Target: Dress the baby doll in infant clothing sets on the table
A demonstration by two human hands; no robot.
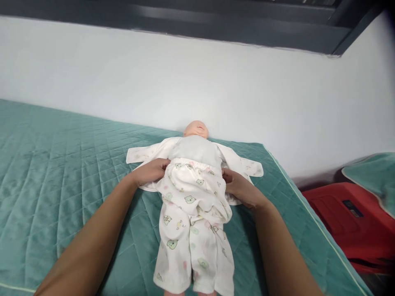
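A baby doll (196, 129) lies on its back, head toward the wall. It wears printed white pants (189, 199) over a plain pale grey top (196, 148). Beneath it a printed white jacket (239, 158) is spread open, sleeves out to both sides. My left hand (153, 170) is closed on the pants' waistband at the doll's left-of-view hip. On the opposite hip my right hand (239, 186) has its fingers curled at the waistband edge. My fingertips are partly hidden by cloth. The doll's feet are cut off at the bottom of the view.
A green quilted cover (77, 164) lies under the doll, its piped edge running down the right. Behind it rises a white wall (173, 78) below a dark frame (197, 20). At the right, a red plastic object (348, 218) stands beside the edge, partly under green cloth (375, 176).
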